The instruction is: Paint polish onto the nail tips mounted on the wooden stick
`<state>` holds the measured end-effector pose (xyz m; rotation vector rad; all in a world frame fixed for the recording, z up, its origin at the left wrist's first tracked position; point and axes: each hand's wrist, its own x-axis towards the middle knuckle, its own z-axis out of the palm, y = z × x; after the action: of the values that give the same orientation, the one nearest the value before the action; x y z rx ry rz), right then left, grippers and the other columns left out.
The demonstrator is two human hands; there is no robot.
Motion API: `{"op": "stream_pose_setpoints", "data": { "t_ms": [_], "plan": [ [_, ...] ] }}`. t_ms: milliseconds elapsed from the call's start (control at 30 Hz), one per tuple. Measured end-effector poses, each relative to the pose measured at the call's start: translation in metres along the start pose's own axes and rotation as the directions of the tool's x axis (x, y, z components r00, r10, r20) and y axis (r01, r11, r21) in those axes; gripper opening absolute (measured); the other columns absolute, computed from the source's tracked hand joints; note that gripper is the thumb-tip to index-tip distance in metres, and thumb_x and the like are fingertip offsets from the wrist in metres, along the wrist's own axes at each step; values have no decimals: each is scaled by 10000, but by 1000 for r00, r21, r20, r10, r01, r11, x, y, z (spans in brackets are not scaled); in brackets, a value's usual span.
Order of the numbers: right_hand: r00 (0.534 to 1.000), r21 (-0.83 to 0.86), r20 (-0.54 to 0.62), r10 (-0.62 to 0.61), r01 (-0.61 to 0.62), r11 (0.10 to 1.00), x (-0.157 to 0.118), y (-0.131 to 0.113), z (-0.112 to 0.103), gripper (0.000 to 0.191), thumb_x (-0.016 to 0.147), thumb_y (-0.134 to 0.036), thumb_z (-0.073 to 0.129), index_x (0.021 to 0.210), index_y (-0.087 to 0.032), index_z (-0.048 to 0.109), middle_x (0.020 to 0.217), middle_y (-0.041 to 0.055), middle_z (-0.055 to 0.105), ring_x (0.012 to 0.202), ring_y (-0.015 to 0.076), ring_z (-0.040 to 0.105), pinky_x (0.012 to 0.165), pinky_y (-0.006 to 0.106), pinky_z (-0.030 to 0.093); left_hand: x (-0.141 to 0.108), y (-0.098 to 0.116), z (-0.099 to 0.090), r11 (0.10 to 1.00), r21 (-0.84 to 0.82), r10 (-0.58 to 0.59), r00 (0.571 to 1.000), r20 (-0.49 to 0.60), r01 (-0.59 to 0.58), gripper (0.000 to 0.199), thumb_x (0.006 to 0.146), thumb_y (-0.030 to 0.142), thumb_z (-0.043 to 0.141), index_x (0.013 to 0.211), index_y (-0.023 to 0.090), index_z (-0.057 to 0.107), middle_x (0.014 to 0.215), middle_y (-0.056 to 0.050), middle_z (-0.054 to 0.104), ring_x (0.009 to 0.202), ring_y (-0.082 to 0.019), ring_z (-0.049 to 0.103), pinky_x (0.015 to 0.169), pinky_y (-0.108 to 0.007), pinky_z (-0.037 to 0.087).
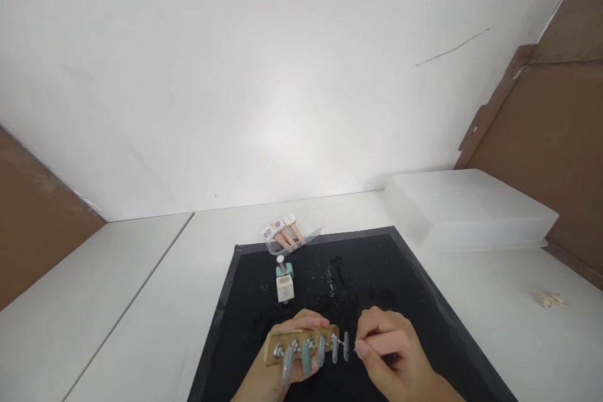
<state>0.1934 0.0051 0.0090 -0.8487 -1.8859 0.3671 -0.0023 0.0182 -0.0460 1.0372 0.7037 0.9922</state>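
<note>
My left hand (301, 320) is wrapped round a tan display bar (274, 352) fitted with several silver magnetic holders. Grey-green false nails (306, 359) stand out from the holders along the bar. Beyond the bar's right end is another false nail (346, 347), close to my right hand (396, 355). My right fingers are pinched round a pink brush handle (394, 342), and its dark tip points left, apart from that nail. On the black mat, an opened bottle with a white square label (285, 289) stands in front of a teal one with a grey stem (284, 269).
A clear tray (308, 240) at the back edge of the black mat (372, 251) holds several bottles with pink handles (282, 237). To the right stands a translucent white box (475, 213). Small beige rings (550, 300) lie on the white table (155, 308). Brown cardboard walls flank both sides.
</note>
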Motion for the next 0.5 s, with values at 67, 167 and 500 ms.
{"op": "stream_pose_setpoints", "data": {
  "t_ms": [67,167,500],
  "plan": [
    [1000,2,21,-17,17,1000,1,-1,1,299,764,-111,433,477,-193,432,456,-10,536,359,92,455,386,212,349,-1,2,3,1000,-11,-15,999,-28,14,356,551,286,785,890,200,713,1000,-102,628,796,-229,609,752,-375,471],
    [999,11,52,8,-9,1000,2,-1,1,261,758,-128,436,507,-201,430,439,-25,517,351,87,433,386,207,355,-1,3,6,1000,-23,1,1000,-15,-2,360,520,275,802,864,205,719,959,-89,634,786,-227,609,750,-377,473],
    [995,-9,19,96,-96,995,-2,4,2,293,784,-113,438,501,-185,454,485,-13,498,387,93,472,374,198,339,3,-14,-6,1000,-27,-8,997,74,10,416,497,298,818,886,200,712,982,-98,627,871,-276,610,800,-417,471]
  ]
}}
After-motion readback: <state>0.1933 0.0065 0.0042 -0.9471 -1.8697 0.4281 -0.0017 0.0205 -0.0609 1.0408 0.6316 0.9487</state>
